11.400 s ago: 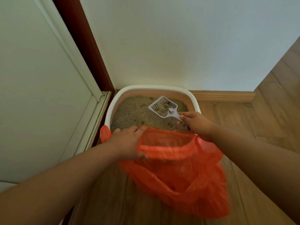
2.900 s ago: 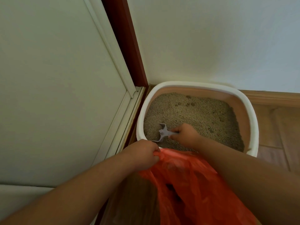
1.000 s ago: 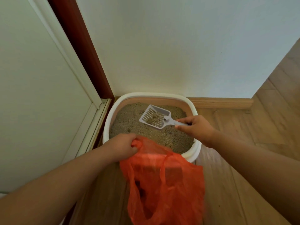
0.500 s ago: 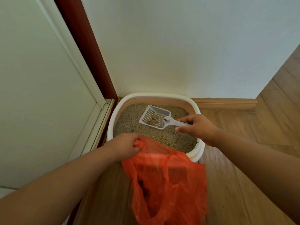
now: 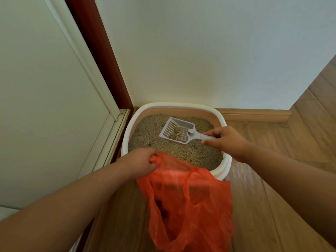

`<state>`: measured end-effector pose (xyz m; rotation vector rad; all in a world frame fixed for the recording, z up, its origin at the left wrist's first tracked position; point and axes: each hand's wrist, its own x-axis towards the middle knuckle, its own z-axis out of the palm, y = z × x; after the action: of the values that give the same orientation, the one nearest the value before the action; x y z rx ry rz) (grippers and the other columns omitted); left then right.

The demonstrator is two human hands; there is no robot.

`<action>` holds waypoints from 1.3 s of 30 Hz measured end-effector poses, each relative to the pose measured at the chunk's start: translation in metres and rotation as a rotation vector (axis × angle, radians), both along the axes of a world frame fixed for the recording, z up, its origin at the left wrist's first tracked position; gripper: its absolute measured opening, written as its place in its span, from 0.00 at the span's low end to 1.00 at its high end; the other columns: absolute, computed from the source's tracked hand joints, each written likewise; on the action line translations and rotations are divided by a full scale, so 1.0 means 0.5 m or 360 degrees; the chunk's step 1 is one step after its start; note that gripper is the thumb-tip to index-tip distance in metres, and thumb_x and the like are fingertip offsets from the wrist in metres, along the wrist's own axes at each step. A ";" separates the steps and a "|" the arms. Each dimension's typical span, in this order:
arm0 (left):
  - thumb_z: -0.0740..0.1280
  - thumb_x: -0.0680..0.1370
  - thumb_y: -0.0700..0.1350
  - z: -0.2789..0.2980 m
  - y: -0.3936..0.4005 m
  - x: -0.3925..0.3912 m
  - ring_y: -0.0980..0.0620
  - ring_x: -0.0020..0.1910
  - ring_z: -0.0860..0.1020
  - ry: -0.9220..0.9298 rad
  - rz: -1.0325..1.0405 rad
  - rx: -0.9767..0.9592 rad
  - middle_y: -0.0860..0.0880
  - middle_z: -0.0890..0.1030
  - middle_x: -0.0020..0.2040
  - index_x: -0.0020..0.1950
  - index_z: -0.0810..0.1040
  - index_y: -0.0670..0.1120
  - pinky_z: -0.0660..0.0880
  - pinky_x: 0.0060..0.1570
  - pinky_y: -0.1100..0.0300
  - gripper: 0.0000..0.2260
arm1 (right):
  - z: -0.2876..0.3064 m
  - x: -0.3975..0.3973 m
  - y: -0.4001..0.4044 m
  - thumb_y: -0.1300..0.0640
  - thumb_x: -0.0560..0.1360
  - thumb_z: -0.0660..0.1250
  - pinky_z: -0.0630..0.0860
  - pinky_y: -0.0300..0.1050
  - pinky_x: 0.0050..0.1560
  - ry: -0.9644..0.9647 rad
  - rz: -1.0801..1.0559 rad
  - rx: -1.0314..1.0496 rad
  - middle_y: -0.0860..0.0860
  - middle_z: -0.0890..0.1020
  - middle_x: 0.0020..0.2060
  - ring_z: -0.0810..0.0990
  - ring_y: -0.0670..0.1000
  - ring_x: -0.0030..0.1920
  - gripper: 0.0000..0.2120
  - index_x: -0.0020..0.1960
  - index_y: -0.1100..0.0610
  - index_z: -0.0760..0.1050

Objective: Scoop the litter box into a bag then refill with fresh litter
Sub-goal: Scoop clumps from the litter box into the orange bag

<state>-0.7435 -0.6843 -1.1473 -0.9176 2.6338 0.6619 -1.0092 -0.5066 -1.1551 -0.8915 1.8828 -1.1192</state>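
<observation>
Since half a second ago: slotted grey plastic scoop (image 5: 176, 132) with clumps lifted slightly, right hand (image 5: 225, 142) gripping handle; left hand (image 5: 140, 163) still clutching thin orange plastic bag (image 5: 189, 200).

A white wall (image 5: 200, 51) rises behind, with a wooden skirting (image 5: 254, 115) along its foot. A dark red frame (image 5: 98, 51) runs down the corner beside a pale panel (image 5: 45, 88), perhaps a door. The floor (image 5: 291, 142) is wood planks.
</observation>
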 end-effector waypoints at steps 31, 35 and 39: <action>0.64 0.62 0.23 0.042 -0.011 0.023 0.40 0.44 0.81 0.0471 0.0850 0.1975 0.37 0.82 0.54 0.65 0.83 0.48 0.78 0.44 0.48 0.36 | 0.229 0.176 -0.079 0.56 0.70 0.72 0.68 0.41 0.29 0.1644 0.1731 0.0705 0.49 0.75 0.26 0.70 0.47 0.26 0.03 0.40 0.55 0.82; 0.59 0.67 0.21 0.055 -0.001 0.022 0.41 0.41 0.82 0.0481 0.0846 0.2018 0.38 0.82 0.52 0.67 0.81 0.46 0.80 0.40 0.51 0.35 | 0.238 0.213 -0.077 0.56 0.71 0.71 0.67 0.43 0.29 0.1815 0.1764 0.0713 0.51 0.72 0.25 0.70 0.52 0.29 0.05 0.37 0.57 0.79; 0.60 0.66 0.21 0.054 0.002 0.025 0.43 0.41 0.82 0.0437 0.0865 0.1994 0.37 0.79 0.57 0.70 0.78 0.47 0.81 0.37 0.52 0.37 | 0.232 0.215 -0.073 0.57 0.70 0.71 0.69 0.44 0.31 0.1792 0.1794 0.0730 0.51 0.72 0.24 0.70 0.52 0.28 0.07 0.34 0.56 0.77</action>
<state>-0.7312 -0.6835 -1.1204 -1.0632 1.4771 2.2698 -0.9017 -0.5431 -1.0391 -2.1140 1.7034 0.6193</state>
